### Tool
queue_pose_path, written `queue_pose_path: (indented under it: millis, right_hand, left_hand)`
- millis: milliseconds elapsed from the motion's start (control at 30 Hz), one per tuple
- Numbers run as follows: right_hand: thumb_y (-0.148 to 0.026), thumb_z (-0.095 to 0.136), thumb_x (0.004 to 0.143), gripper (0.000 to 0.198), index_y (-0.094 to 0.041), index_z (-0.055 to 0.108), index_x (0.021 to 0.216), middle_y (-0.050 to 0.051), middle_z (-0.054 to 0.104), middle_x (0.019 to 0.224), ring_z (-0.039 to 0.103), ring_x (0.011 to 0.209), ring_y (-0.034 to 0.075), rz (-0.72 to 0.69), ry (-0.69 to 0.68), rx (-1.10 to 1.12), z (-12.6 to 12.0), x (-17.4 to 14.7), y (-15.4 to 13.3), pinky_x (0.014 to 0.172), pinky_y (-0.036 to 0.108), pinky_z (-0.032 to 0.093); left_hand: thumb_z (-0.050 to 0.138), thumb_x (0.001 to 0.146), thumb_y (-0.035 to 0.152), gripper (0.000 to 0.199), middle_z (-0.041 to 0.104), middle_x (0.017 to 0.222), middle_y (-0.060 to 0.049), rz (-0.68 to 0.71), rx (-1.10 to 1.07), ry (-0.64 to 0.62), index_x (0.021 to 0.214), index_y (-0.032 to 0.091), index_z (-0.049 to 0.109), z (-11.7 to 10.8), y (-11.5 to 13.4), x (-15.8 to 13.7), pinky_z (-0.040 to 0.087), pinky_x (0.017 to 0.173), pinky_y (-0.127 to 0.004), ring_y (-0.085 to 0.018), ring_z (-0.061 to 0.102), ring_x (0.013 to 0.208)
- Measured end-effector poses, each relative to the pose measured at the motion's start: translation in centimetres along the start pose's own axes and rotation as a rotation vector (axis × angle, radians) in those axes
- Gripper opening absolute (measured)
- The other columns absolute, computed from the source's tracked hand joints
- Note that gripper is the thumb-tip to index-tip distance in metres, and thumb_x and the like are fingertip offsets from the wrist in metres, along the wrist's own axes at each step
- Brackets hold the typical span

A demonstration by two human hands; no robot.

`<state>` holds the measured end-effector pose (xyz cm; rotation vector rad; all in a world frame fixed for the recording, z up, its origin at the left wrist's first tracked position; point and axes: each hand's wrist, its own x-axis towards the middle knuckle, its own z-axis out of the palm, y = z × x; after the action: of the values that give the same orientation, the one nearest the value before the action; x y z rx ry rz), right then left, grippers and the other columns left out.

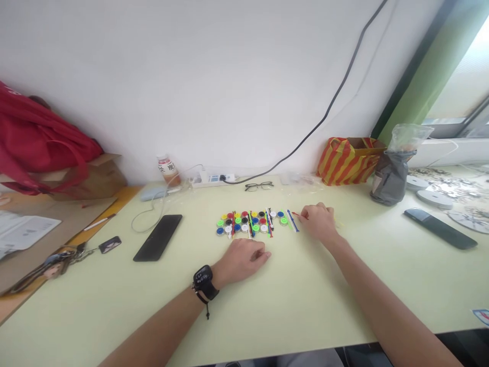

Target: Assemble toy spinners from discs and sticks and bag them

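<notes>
The left forearm (164, 323) and right forearm (393, 311) span the near part of a pale bench (284, 316), the left one wearing a black watch (202, 276). Next, the left hand (241, 259) lies palm down, loosely curled with the thumb out; nothing shows in it, and with its fingertips tucked from sight I cannot tell whether it is closed. A dark phone (158, 238) lies well to its left.

Farther out, the right hand (319, 223) appears to pinch a red stick (295, 213) between thumb and finger. The stick juts from the fingertips toward the left, its long axis running roughly sideways. Just left of those fingertips, blue and white sticks (293, 221) lie side by side, pointing away from the body, so the red one sits crosswise to them. The right hand is clearly the nearer to these; the left hand sits just short of the coloured discs (244, 220), banded by more sticks. Beyond both hands rest glasses (259, 187).
</notes>
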<state>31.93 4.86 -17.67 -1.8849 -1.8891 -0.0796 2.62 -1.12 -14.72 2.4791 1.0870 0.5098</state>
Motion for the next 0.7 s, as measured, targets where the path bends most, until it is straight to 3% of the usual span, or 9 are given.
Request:
queue_pose_path:
  millis: [200, 367, 700]
  right_hand:
    - [-0.027, 0.063, 0.094, 0.014, -0.023, 0.076, 0.092, 0.01, 0.074, 0.102, 0.055, 0.105, 0.031, -0.079, 0.025, 0.018, -0.5, -0.1, 0.5, 0.085, 0.043, 0.038]
    - [-0.025, 0.057, 0.1, 0.024, -0.027, 0.081, 0.096, 0.009, 0.073, 0.098, 0.054, 0.097, 0.028, -0.314, -0.027, 0.082, 0.2, -0.3, -1.1, 0.084, 0.041, 0.04]
    - [-0.021, 0.054, 0.098, 0.015, -0.022, 0.066, 0.089, 0.008, 0.072, 0.097, 0.056, 0.099, 0.028, -0.356, -0.092, 0.153, 0.2, -0.8, -1.8, 0.086, 0.041, 0.043]
  left_hand:
    - [0.057, 0.097, 0.032, 0.04, 0.048, 0.058, 0.004, 0.0, -0.029, -0.017, 0.065, 0.019, 0.039, 0.0, -0.1, -0.1, 0.027, 0.058, -0.029, -0.012, 0.043, 0.057]
    - [0.057, 0.097, 0.032, 0.039, 0.047, 0.058, 0.005, -0.002, -0.063, -0.009, 0.065, 0.018, 0.04, 0.0, -0.3, -0.2, 0.028, 0.059, -0.028, -0.011, 0.043, 0.058]
    - [0.059, 0.097, 0.031, 0.037, 0.05, 0.059, 0.004, 0.018, -0.082, 0.013, 0.065, 0.018, 0.044, 0.3, -0.5, -0.3, 0.029, 0.059, -0.026, -0.011, 0.045, 0.059]
